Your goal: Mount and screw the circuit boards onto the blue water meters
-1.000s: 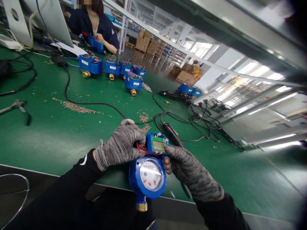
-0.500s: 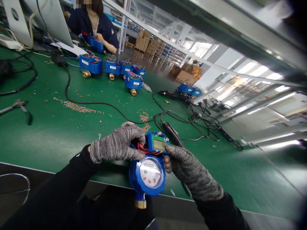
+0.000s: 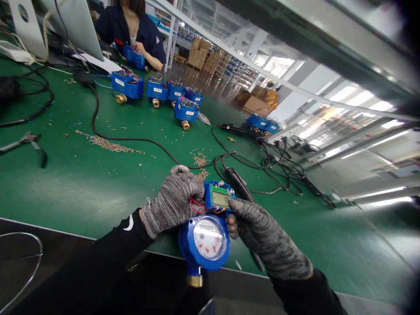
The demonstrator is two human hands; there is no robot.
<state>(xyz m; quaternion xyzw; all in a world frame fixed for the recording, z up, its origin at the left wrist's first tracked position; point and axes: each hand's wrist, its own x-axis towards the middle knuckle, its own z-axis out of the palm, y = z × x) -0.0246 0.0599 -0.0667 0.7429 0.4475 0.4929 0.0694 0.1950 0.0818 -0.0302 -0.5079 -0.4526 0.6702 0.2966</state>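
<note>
A blue water meter (image 3: pixel 185 245) with a round clear-topped dial (image 3: pixel 208 238) and a brass fitting at its lower end is tilted toward me at the table's front edge. Behind the dial is its blue display housing, with a green circuit board and a grey LCD screen (image 3: pixel 220 200). My right hand (image 3: pixel 262 232), in a grey knit glove, grips the housing's right side, thumb by the screen. My gloved left hand (image 3: pixel 175 197) is closed at the housing's left side, beside looping red wires (image 3: pixel 196 205). Its fingertips are hidden, so what they pinch cannot be made out.
A black corded tool (image 3: pixel 238 183) lies just behind the meter, its cable (image 3: pixel 154 142) crossing the green table. Small brass screws (image 3: pixel 110 143) lie in piles. Pliers (image 3: pixel 31 140) are at left. Several blue meters (image 3: pixel 127 85) stand farther back, near a monitor and a co-worker (image 3: pixel 131 30).
My left hand has curled its fingers tighter beside the red wires; its thumb no longer stretches over the meter's top. The right hand keeps its grip. The whole view has shifted slightly.
</note>
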